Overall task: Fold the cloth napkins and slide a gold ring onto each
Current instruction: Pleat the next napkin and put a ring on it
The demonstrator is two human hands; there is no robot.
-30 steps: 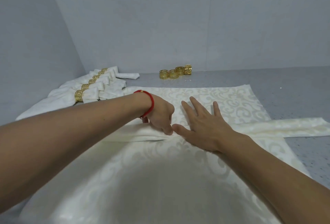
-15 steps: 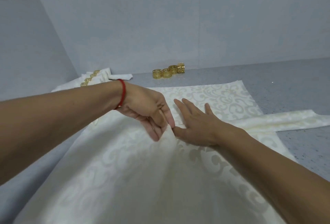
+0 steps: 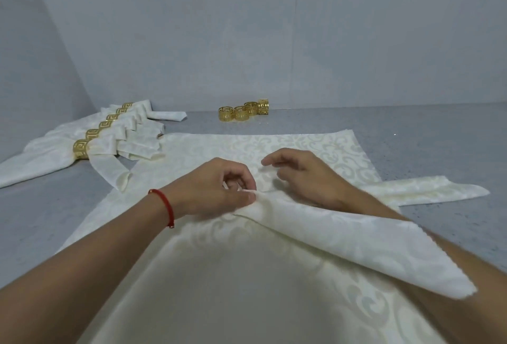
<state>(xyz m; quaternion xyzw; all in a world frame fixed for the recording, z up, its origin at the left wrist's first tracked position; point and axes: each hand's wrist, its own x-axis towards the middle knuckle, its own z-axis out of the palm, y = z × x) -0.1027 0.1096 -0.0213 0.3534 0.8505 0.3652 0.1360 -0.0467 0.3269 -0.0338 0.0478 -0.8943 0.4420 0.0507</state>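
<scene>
At the left of the frame, six ringed napkins (image 3: 90,146) lie fanned on the grey desk (image 3: 439,129). At centre, the left hand (image 3: 216,192), with a red bracelet (image 3: 166,206), pinches a raised fold of the cream napkin (image 3: 247,288) spread across the desk. Four loose gold rings (image 3: 242,112) sit in a row behind. The right hand (image 3: 304,176) hovers, fingers loosely curled, holding nothing. One folded napkin (image 3: 425,188) lies at right.

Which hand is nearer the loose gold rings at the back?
Right. The right hand hovers over the napkin almost straight in front of the loose gold rings; the left hand pinches a fold slightly nearer the person.
</scene>
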